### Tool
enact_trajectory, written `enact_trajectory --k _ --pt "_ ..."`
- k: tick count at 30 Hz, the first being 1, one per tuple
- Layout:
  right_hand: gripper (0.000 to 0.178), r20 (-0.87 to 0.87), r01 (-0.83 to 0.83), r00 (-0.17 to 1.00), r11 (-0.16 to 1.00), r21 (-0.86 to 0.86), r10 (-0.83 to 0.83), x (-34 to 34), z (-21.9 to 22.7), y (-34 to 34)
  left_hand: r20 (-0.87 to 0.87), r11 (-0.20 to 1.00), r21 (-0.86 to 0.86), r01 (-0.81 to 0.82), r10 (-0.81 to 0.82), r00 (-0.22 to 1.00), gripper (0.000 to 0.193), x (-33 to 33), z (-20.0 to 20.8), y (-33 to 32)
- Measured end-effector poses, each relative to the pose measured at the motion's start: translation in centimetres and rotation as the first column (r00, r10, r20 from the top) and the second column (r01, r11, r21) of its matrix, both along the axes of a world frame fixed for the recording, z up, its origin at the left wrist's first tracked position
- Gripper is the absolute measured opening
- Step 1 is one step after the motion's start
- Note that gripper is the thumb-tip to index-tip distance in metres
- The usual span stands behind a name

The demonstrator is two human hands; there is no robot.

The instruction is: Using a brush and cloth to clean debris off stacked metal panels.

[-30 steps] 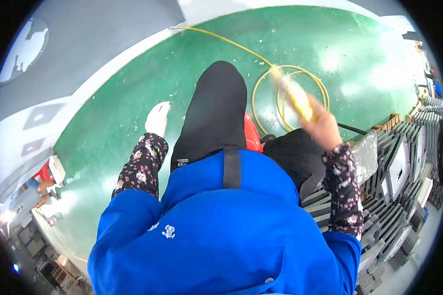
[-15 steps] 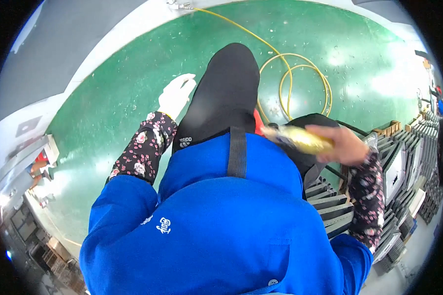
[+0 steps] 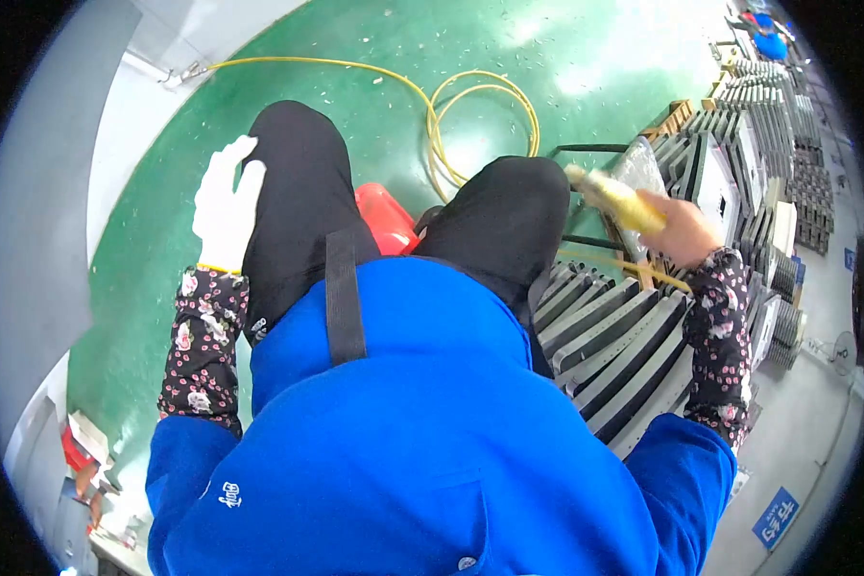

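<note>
In my right hand [image 3: 684, 230], which is bare, I grip an elongated yellow thing [image 3: 624, 200] with a pale, ragged-looking end; blur hides its exact kind. It is held out past my right knee, above the grey metal parts [image 3: 605, 336]. My left hand [image 3: 226, 206] wears a white glove and has its fingers stretched out beside my left thigh, holding nothing. Both forearms have dark flowered sleeves. Between my legs a red plastic object [image 3: 387, 219] shows in part.
On the green floor lies a coiled yellow hose [image 3: 432, 115] running to a wall fitting. Several stacks of grey panels [image 3: 730, 182] stand at my right, near a plastic-wrapped thing [image 3: 640, 171] and a dark frame bar [image 3: 590, 148]. A grey-white wall [image 3: 53, 211] bounds the left.
My right hand has moved outward with the yellow thing, from over my right thigh to beyond the knee. My body and view have turned to the right; more panels show.
</note>
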State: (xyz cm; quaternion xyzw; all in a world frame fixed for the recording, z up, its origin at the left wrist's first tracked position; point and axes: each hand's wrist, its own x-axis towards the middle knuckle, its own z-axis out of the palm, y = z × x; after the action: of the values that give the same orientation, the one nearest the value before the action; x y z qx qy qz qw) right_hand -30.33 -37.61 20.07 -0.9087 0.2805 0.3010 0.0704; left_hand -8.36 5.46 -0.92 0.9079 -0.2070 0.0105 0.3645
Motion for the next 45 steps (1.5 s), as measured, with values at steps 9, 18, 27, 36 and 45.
enact_trajectory --k 9,18,27,36,45 --pt "0.064 0.073 -0.179 0.982 0.978 0.105 0.172 -0.6 -1.6 2.0 0.277 0.890 0.387 0.240 -0.360 0.891 0.038 -0.3 4.0 -2.9" --pt "0.064 0.236 -0.326 0.935 0.906 0.269 0.267 0.1 -3.6 7.6 0.242 0.865 0.447 0.225 -0.360 0.901 0.038 -0.5 5.3 -2.8" --pt "0.061 0.310 -0.365 0.901 0.918 0.157 0.305 5.5 -6.4 13.2 0.347 0.833 0.537 0.131 -0.360 0.866 0.040 -0.4 5.4 -3.4" --pt "0.064 0.178 -0.226 0.968 0.928 0.296 0.178 -0.5 -11.3 8.4 0.327 0.829 0.546 0.122 -0.345 0.880 0.039 -0.3 4.6 -3.1" --pt "0.060 0.200 -0.217 0.964 0.954 0.206 0.176 -1.1 -14.3 11.8 0.263 0.790 0.598 0.133 -0.350 0.899 0.034 -0.9 5.5 -3.1"
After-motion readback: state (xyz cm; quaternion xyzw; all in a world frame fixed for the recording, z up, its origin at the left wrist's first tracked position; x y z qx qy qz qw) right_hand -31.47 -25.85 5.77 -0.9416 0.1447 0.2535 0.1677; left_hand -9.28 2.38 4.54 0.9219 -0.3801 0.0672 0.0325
